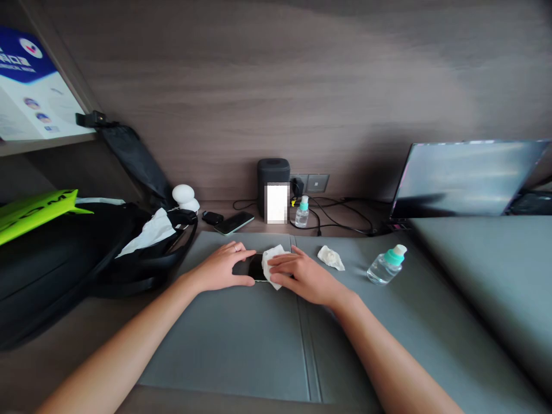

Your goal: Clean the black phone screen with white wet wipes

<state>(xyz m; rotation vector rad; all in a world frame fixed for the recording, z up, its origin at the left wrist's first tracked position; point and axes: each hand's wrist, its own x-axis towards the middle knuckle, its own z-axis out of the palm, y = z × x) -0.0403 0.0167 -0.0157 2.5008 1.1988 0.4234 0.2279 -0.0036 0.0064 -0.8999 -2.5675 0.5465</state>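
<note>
A dark smartphone (256, 267) lies flat on the grey mat (233, 333), its long side running left to right. My left hand (224, 266), with a ring on one finger, grips the phone's left end between thumb and fingers along its two long edges. Under the fingers of my right hand (302, 273) is a white tissue (272, 252), pressed onto the right part of the screen and covering it. To the right of that hand sits a crumpled tissue (330, 258). Farther right, a clear spray bottle (383, 268) with a teal collar stands on the mat.
Behind the mat are a second phone (234, 222), a black speaker (273, 171), a smaller spray bottle (302, 214) and loose black cables (360, 215). A black bag (56, 270) fills the left side. A monitor (466, 178) stands at the right.
</note>
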